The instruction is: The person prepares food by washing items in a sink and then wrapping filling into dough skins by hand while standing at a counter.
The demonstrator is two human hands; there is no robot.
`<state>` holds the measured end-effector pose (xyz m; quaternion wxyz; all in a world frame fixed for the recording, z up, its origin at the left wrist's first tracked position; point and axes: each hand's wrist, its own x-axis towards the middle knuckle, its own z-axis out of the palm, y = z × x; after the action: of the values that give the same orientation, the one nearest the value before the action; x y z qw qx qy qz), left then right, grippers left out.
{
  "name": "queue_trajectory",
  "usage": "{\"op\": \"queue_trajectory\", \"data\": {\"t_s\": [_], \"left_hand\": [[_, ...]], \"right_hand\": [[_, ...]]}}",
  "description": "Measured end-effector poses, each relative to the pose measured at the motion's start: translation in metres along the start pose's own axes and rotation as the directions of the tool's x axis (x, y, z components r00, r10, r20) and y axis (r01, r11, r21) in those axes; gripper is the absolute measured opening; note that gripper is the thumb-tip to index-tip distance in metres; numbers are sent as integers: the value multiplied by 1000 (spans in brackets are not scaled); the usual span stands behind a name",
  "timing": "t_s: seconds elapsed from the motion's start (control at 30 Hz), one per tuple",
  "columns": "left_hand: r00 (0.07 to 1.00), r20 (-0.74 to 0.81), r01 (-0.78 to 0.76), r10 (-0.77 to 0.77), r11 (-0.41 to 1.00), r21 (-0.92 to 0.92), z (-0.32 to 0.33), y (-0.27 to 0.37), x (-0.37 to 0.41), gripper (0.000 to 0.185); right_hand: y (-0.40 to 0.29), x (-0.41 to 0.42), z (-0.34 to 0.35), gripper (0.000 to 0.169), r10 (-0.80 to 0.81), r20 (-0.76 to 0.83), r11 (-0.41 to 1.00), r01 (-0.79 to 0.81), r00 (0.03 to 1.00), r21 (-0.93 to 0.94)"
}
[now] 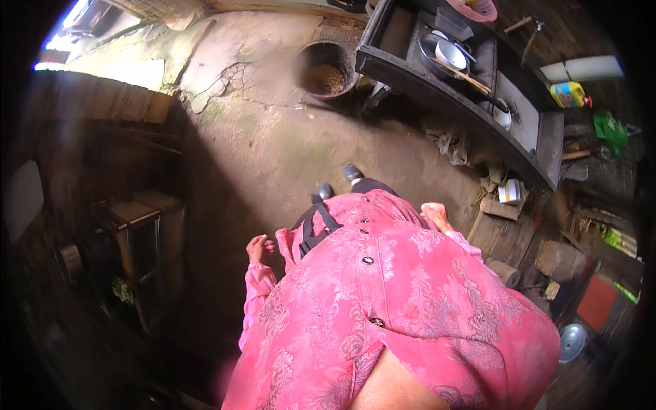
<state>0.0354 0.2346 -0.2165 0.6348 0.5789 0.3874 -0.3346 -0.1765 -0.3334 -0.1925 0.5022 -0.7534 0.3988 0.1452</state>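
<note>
My left hand (260,249) hangs at the left of the pink patterned jacket (328,287), its fingers loosely curled and nothing visible in them. On the other side, my right hand (435,214) is curled beside the jacket's hem, with no object showing in it. A black strap (319,230) lies against the jacket's front, nearer the left hand. My shoes (352,172) stand on the worn floor (287,154). Ahead is a round bucket-like container (328,72) with straw-coloured material at its bottom.
A dark sink-like trough (451,107) at the upper right holds a pan, a white bowl (451,55) and chopsticks (464,77). Beyond it hang a yellow bottle (568,95) and a green bag (610,134). Wood pieces (499,209) lie right. A wooden cabinet (148,246) stands left in shadow.
</note>
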Motion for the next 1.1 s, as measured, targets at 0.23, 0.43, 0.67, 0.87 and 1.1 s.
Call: {"op": "queue_trajectory", "data": {"t_s": [0.23,0.43,0.67,0.87,1.1], "left_hand": [[947,-312,168,-74,943,288,-24,-166,-5,9],[975,-157,111,-155,960,-256,56,-99,-95,17],[865,-490,-121,107,993,2,96,-74,-143,14],[802,-597,-48,-4,996,-72,83,-169,-147,14],[799,-557,45,-229,945,-325,39,-238,-168,20]], "right_hand": [[-103,94,-32,34,131,95,948,-152,987,280],[-91,130,-32,15,40,108,946,-72,993,315],[-113,152,-3,25,42,474,972,74,880,-223],[-135,223,31,15,89,413,993,-49,906,-106],[-185,219,116,15,-141,534,948,269,833,-168]]}}
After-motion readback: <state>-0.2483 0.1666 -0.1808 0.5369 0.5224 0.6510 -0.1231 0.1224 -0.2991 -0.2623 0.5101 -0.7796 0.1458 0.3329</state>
